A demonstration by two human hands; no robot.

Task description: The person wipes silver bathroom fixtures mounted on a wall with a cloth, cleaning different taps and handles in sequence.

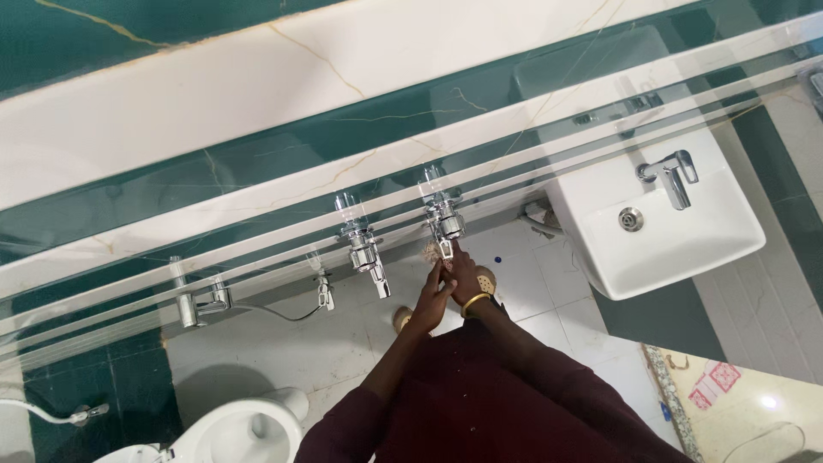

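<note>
Head view, looking steeply down a green-and-cream marble-patterned tiled wall (257,86) with pale horizontal bands. Both hands raised together at the right-hand chrome wall tap with clear knob (442,225), mounted on the wall just left of the white rectangular ceramic washbasin (686,249).

Right hand (467,274), yellow bangle (474,301) at wrist: fingers together, fingertips touching the tap's lower body; whether clamped on it, cannot tell. Left hand (431,300): fingers drawn together, pressed against the right hand just below the tap; nothing visibly held.

Second chrome wall tap with clear knob (360,240) just to the left, untouched. Chrome angle valve with hose (201,302) further left, above the white toilet bowl (249,429).

Risks, as judgement: fingertip contact only, so a slip off the smooth chrome seems likely; a sudden turn could spray water onto the white tiled floor (283,351) and dark maroon sleeves (480,403), leaving wet footing.

Labels: small square sticker, red and white, on a pale glossy slab (754,403) at lower right; print too small to make out. Small blue round object (498,258) on floor near the tap.
</note>
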